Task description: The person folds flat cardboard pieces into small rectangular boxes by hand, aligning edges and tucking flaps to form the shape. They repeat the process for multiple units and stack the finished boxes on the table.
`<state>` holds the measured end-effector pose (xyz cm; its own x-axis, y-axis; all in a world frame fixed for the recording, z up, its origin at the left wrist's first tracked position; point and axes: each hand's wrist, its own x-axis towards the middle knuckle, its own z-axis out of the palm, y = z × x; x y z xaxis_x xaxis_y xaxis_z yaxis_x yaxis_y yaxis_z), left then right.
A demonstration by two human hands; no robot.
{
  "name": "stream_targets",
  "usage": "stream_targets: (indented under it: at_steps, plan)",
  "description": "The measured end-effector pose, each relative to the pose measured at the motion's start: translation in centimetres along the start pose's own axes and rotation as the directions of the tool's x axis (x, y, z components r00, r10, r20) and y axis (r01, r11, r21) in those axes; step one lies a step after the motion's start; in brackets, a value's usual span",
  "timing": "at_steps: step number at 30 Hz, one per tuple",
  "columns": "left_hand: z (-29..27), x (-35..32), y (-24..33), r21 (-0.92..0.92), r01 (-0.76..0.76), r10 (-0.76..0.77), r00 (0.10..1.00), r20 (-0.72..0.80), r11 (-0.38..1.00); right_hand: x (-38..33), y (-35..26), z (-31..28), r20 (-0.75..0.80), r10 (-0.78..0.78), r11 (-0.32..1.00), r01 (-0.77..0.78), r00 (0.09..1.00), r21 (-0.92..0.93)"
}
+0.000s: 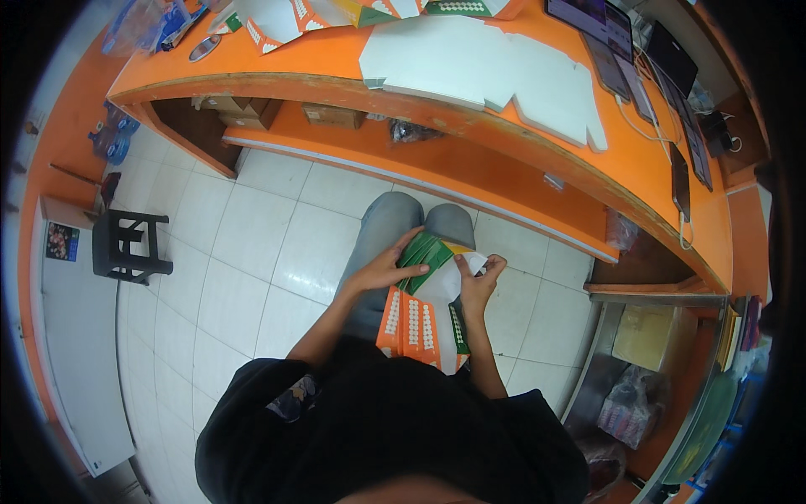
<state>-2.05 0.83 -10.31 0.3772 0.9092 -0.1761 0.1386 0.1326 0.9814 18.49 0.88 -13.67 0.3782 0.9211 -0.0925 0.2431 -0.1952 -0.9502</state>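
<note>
On my lap lies a stack of flat printed carton blanks in green, orange and white (409, 323), partly over my jeans. My left hand (388, 267) grips the green part at the left edge, thumb on top and fingers along the far side. At the right, my right hand (480, 284) pinches a white flap (442, 284) between thumb and fingers. The flap is lifted and bent beside the green panel. Below the hands, orange panels with rows of white round shapes show. How many blanks each hand holds, I cannot tell.
Ahead stands a curved orange counter (294, 71) bearing white card sheets (470, 67), more printed blanks (285, 21) and several phones with cables. Cardboard boxes (332, 116) sit on its lower shelf. A black stool (130, 244) is at left, a shelf unit (588, 370) at right.
</note>
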Motion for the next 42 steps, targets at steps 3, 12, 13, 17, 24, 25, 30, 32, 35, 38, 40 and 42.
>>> stream_targets:
  at_steps: [3, 12, 13, 17, 24, 25, 30, 32, 35, 38, 40, 42]
  plan:
    - [-0.3, -1.2, 0.8, -0.044, 0.043, -0.048, 0.993, -0.108, 0.998, 0.4, -0.7, -0.4, 0.322, 0.169, 0.985, -0.166, 0.932, -0.036]
    - [-0.9, -2.0, 5.7, -0.029, -0.321, 0.295, 0.897, -0.329, 0.947, -1.2, -9.5, 0.0, 0.512, -0.259, 0.933, 0.075, 0.819, 0.352]
    - [-1.0, -1.9, 6.2, -0.067, -0.342, 0.303, 0.893, -0.333, 0.937, -0.9, -10.4, 0.1, 0.463, -0.320, 0.933, 0.188, 0.827, 0.308]
    - [-1.7, -2.1, 8.2, -0.205, -0.420, 0.335, 0.875, -0.349, 0.884, -0.4, -13.0, 0.8, 0.393, -0.560, 0.821, 0.427, 0.729, 0.378]
    - [-3.6, -2.1, 10.1, -0.421, -0.427, 0.335, 0.901, -0.277, 0.800, 1.1, -15.2, 0.1, 0.468, -0.577, 0.768, 0.249, 0.670, 0.591]
    - [-3.8, -2.0, 10.2, -0.504, -0.332, 0.223, 0.938, -0.265, 0.797, 1.1, -15.2, -0.1, 0.505, -0.547, 0.754, 0.131, 0.668, 0.644]
    - [-3.0, -1.6, 10.3, -0.345, -0.360, 0.298, 0.929, -0.219, 0.867, 1.0, -14.5, -0.2, 0.604, -0.427, 0.821, 0.009, 0.672, 0.571]
    - [-2.7, -1.4, 10.2, -0.309, -0.396, 0.327, 0.911, -0.251, 0.865, 1.2, -14.6, -0.3, 0.548, -0.482, 0.810, 0.109, 0.684, 0.576]
    - [-2.9, -1.1, 10.0, -0.335, -0.386, 0.287, 0.907, -0.308, 0.860, 1.8, -15.6, -1.0, 0.506, -0.454, 0.804, 0.093, 0.733, 0.588]
    - [-3.3, -1.1, 9.5, -0.421, -0.346, 0.226, 0.924, -0.310, 0.838, 2.4, -16.8, -2.0, 0.513, -0.429, 0.765, -0.002, 0.743, 0.644]
    - [-3.4, -1.2, 9.2, -0.458, -0.305, 0.203, 0.945, -0.257, 0.835, 2.2, -17.3, -1.9, 0.475, -0.453, 0.814, 0.132, 0.754, 0.566]
    - [-3.2, -1.0, 8.7, -0.433, -0.302, 0.228, 0.950, -0.215, 0.849, 1.6, -17.6, -1.2, 0.409, -0.574, 0.805, 0.400, 0.709, 0.438]
